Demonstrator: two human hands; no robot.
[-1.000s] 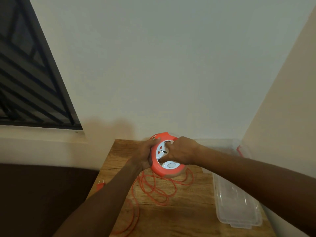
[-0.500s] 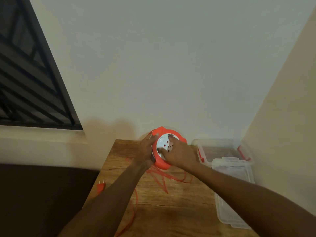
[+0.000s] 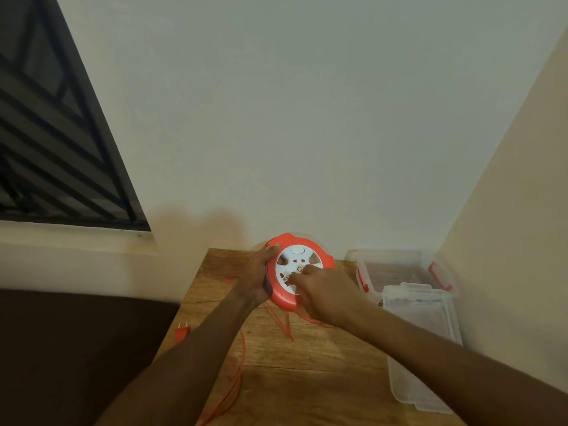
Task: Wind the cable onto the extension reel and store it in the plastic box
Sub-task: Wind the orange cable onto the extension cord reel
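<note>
At lower centre of the frame, a round extension reel (image 3: 296, 270) with an orange rim and a white socket face stands tilted above a wood-grain table (image 3: 322, 373). The left hand (image 3: 256, 276) grips its left rim; the right hand (image 3: 322, 292) curls onto the white face. Thin orange cable (image 3: 238, 373) trails loose below, its plug (image 3: 181, 332) at the table's left edge. Right, a clear plastic box (image 3: 396, 265) with red latches; its lid (image 3: 421, 342) lies in front.
</note>
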